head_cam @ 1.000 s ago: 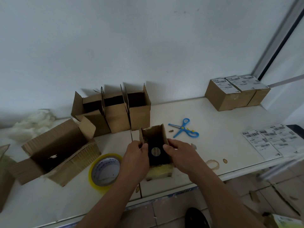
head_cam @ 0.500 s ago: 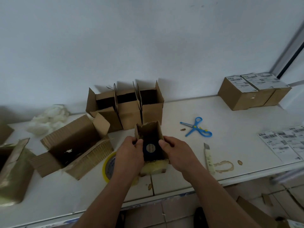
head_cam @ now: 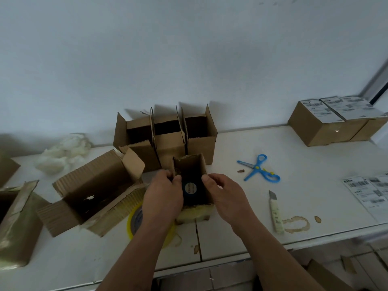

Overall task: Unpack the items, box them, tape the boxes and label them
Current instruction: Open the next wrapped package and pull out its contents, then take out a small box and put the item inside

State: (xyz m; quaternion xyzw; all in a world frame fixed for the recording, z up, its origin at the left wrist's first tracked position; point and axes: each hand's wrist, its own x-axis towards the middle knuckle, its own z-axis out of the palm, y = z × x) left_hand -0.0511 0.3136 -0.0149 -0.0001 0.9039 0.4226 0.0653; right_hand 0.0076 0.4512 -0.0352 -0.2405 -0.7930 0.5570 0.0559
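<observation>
A pale wall (head_cam: 189, 59) fills the upper half of my view; below it runs the white table (head_cam: 315, 196), stained with brown rings near its front edge, a seam running through it under my hands; tiled floor and cardboard scraps show beyond the edge; at far left a taped carton (head_cam: 16, 223) stands open, and beside it a large corrugated box (head_cam: 92, 192) lies on its side, flaps spread, its mouth toward me; behind my hands three open boxes (head_cam: 168, 139) stand in a row against the wall, touching one another; at far right sealed boxes (head_cam: 327, 124) carry labels on top; a wad of white packing (head_cam: 63, 152) sits at the back left; a sheet of labels (head_cam: 369, 190) lies at the right edge; a roll of tape (head_cam: 136, 219) lies flat, half hidden under my left forearm; blue scissors (head_cam: 258, 169) and a utility knife (head_cam: 275, 213) lie to the right, apart; my left hand (head_cam: 161, 198) and right hand (head_cam: 224, 198) curl round the sides of a small open box (head_cam: 189, 164) at the table's middle, thumbs at its rim; a dark item (head_cam: 191, 192) with a round sticker sits inside it
</observation>
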